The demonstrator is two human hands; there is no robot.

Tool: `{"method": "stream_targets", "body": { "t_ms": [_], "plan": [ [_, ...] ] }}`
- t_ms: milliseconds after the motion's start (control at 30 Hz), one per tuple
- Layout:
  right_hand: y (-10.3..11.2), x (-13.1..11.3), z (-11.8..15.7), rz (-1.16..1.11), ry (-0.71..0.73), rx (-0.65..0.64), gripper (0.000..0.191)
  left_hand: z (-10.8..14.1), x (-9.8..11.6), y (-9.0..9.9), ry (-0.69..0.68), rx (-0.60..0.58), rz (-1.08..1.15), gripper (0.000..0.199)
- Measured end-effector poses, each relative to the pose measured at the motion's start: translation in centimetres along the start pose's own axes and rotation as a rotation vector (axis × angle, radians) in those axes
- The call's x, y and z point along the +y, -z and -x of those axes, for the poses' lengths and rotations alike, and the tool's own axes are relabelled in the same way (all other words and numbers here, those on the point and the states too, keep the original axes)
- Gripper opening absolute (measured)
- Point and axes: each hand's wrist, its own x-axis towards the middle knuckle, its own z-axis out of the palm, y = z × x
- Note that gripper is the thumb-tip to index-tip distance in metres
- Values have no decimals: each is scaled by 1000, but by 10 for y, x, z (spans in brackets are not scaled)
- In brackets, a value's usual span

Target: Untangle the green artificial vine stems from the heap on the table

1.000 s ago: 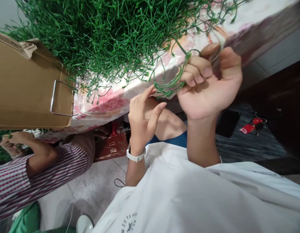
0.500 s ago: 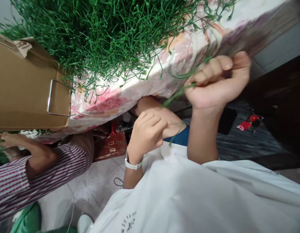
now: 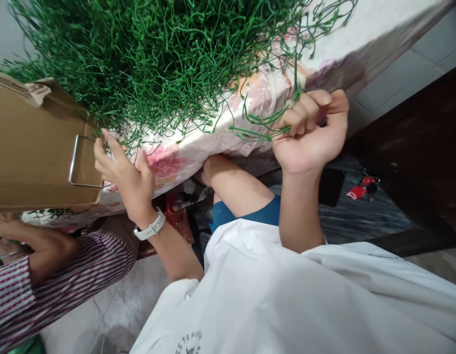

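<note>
My right hand point(image 3: 311, 130) is closed around a few thin green stems point(image 3: 259, 132), whose small-tipped ends poke out to the left of the fist. It is just off the front edge of a table with a floral cloth point(image 3: 222, 142). My left hand point(image 3: 127, 174), a white-strapped watch point(image 3: 151, 227) on its wrist, reaches up with fingers apart to the lower left edge of a large tangled pile of similar green stems point(image 3: 157, 64). Nothing shows in its grasp. Its fingertips are next to a cardboard box point(image 3: 36, 152); whether they touch any stem I cannot tell.
A bent wire loop point(image 3: 73, 160) sticks out by the box's right side. Another person in a striped garment point(image 3: 91, 270) sits at left, an arm under the box. Keys with a red tag point(image 3: 356, 191) and a dark flat object point(image 3: 331, 187) lie at right.
My left hand has moved from above my lap up and left to the pile's edge, its fingers spreading. My right hand has shifted slightly left and keeps hold of its stems.
</note>
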Motion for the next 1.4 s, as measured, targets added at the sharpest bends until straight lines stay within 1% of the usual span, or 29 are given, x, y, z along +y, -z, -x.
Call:
{"method": "stream_targets", "body": {
  "t_ms": [67,100,133,167,233,300,367,433,500,533,600,667,733,767,833,867,900,933,967,1000,1033,1067,1133,1167,1200,1267,1300,1333,1400],
  "plan": [
    [1,4,0,113,37,-14,23,16,32,-5,-166,31,251,47],
    [2,5,1,150,56,9,24,25,51,-9,-207,-2,407,39],
    [2,6,1,184,69,46,26,34,70,-13,-265,-73,503,40],
    [2,7,1,222,72,88,27,41,87,-17,-330,-131,527,44],
    [3,5,0,326,47,159,29,50,111,-26,-381,-174,517,42],
    [4,2,-3,471,11,135,33,53,123,-33,-394,-189,481,32],
    [5,0,-7,638,3,67,33,53,126,-38,-409,-168,457,21],
    [6,-3,-11,809,50,18,30,55,125,-38,-445,-120,438,14],
    [3,-7,-14,956,154,45,29,60,124,-34,-505,-105,397,16],
    [-1,-10,-15,1007,223,73,31,64,123,-29,-540,-125,367,19],
    [-13,-18,-13,1038,371,82,37,72,119,-17,-571,-193,323,24],
    [-28,-25,-8,974,505,15,39,78,108,-2,-501,-241,342,20],
    [-41,-28,-2,879,565,-78,38,75,89,9,-369,-195,355,12],
    [-44,-28,0,842,555,-108,37,69,76,11,-324,-118,325,10],
    [-44,-26,2,802,462,-108,36,48,46,9,-250,104,204,9],
    [-41,-25,0,793,388,-88,36,35,31,5,-218,268,150,13],
    [-36,-24,-1,787,319,-78,38,22,16,0,-127,331,117,24],
    [-31,-23,-4,790,258,-72,40,10,5,-4,-94,222,93,35],
    [-26,-23,-6,800,213,-74,41,1,-3,-8,-78,146,71,50],
    [-21,-23,-9,820,175,-75,42,-6,-6,-9,-68,71,56,64],
    [-16,-22,-10,845,150,-79,41,-8,-3,-10,-89,-2,58,74],
    [-12,-21,-12,875,136,-78,39,-6,5,-10,-125,-52,89,75],
    [-6,-19,-13,935,119,-77,34,9,35,-11,-215,-89,248,53],
    [-4,-18,-13,961,111,-85,34,21,54,-12,-282,-131,341,41],
    [-1,-16,-13,984,99,-91,33,32,73,-15,-332,-173,430,35],
    [4,-14,-14,1014,71,-108,32,54,105,-23,-344,-272,529,35],
    [7,-13,-14,1025,51,-116,32,62,117,-28,-332,-296,557,34],
    [10,-12,-15,1036,27,-118,33,68,125,-33,-311,-304,576,33],
    [14,-11,-17,1054,-18,-125,38,74,133,-39,-259,-295,623,30]
  ]
}}
